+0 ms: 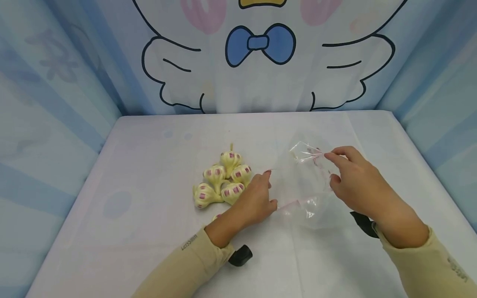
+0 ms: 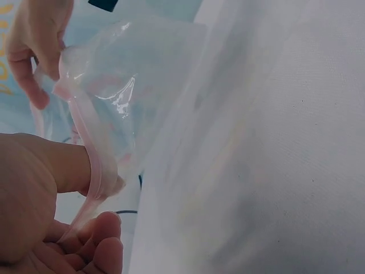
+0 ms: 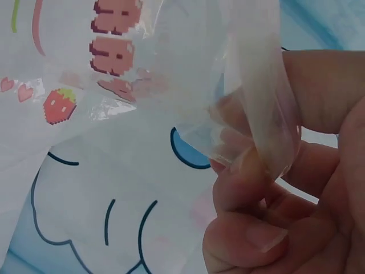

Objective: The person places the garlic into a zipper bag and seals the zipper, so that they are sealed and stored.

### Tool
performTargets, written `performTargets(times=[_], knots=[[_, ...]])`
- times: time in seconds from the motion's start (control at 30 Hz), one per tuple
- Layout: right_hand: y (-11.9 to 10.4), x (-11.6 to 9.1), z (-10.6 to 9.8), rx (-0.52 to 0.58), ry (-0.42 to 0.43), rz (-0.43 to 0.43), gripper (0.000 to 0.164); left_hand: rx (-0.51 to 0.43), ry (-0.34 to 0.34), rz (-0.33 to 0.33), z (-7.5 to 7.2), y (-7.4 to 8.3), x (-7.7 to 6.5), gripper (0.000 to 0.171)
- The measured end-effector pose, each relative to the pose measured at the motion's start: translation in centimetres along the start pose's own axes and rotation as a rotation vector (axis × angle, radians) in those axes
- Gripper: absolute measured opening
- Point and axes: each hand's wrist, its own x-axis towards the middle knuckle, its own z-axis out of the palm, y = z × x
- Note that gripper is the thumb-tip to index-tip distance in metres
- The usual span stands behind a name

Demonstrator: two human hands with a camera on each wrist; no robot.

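A clear plastic zip bag (image 1: 311,203) with a pink-edged mouth is held up between the two hands. My left hand (image 1: 254,203) grips one side of its mouth; in the left wrist view the thumb goes inside the pink zip strip (image 2: 91,137) and the other fingers curl outside. The opposite side of the mouth is pinched by my right hand (image 1: 355,182), as the right wrist view shows close up. Red print and a small strawberry (image 3: 60,107) decorate the film. Just left of my left hand lie several garlic bulbs (image 1: 215,176), partly hidden by it.
A white cloth covers the table (image 1: 149,248). Behind it hangs a curtain (image 1: 261,87) with a cartoon figure and blue bow, and more curtains close off both sides. Black straps show at the left wrist (image 1: 240,255) and the right wrist.
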Motion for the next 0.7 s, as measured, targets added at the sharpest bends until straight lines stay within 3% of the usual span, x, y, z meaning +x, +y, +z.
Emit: performTargets(times=[0.17,0.37,0.5,0.7], knots=[[0.43,-0.02,-0.14,0.001,0.024,0.011,0.029,-0.056,0.032,0.035,0.01,-0.34,-0.11,0.07],[0.91,0.02,-0.38,0.002,0.051,-0.029,0.032,-0.117,0.022,0.134,-0.03,-0.37,-0.26,0.069],[0.7,0.06,-0.5,0.016,0.044,0.022,0.038,-0.093,0.003,0.188,-0.1,-0.28,-0.34,0.067],[0.1,0.13,-0.44,0.03,0.052,0.093,0.045,-0.088,-0.004,0.141,-0.17,-0.13,-0.2,0.058]])
